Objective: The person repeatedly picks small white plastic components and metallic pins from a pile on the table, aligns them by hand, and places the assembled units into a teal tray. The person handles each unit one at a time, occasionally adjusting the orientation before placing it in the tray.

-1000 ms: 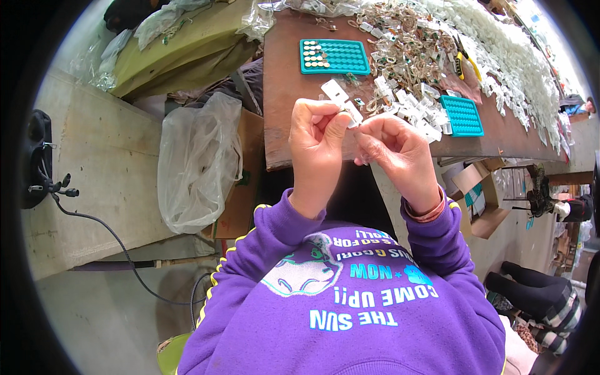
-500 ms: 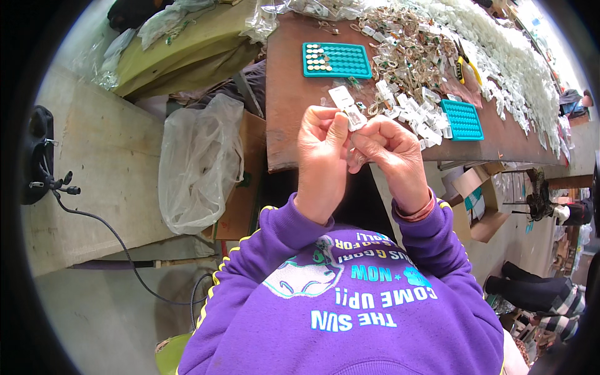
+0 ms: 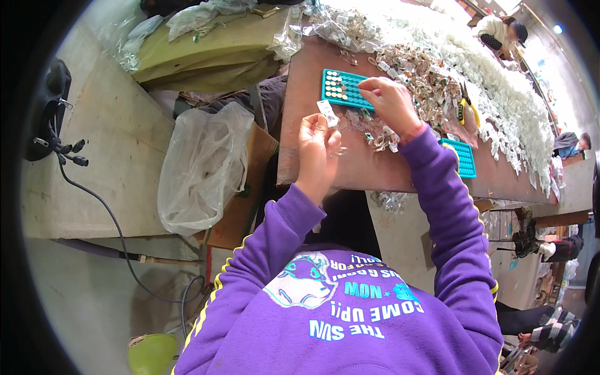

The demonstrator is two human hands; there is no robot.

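My left hand [image 3: 317, 149] pinches a small white plastic case [image 3: 327, 111] upright above the near-left part of the brown table. My right hand [image 3: 392, 103] reaches forward over a teal tray [image 3: 358, 99] of small round pockets, covering its right side. Its thumb and fingertips are drawn together at the tray; anything between them is too small to make out. Several coin-like round discs [image 3: 335, 89] fill pockets at the tray's left end. Small loose pieces with green bits [image 3: 375, 139] lie on the table just below my right wrist.
A big heap of white plastic pieces [image 3: 500, 94] and tangled small parts [image 3: 422, 75] covers the table's far side. Yellow-handled pliers [image 3: 464, 111] and a second teal tray [image 3: 464, 157] lie to the right. Left stand a clear plastic bag [image 3: 203, 165] and cardboard box [image 3: 240, 215]. People are at far right.
My right hand has left the case and moved forward to the teal tray. My left hand keeps the case. The cluster of white cases on the table's near side no longer shows.
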